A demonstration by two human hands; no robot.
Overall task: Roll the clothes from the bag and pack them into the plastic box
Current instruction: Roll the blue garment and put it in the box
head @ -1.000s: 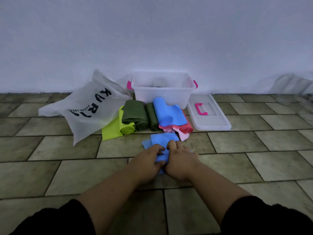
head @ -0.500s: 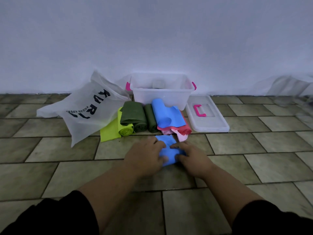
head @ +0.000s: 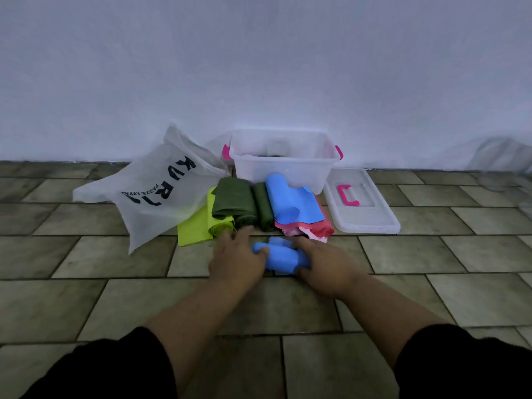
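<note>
Blue cloth (head: 280, 256) now rolled to tube, was flat; L hand (head: 237, 262) & R hand (head: 325, 264) fingers curl round its ends

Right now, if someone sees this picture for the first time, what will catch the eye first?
The left hand and right hand hold a blue roll on the tiled floor, in the centre. Just behind lies a bright pile of clothes, green, blue and red, before a clear plastic box, with a white printed bag to its left.
</note>
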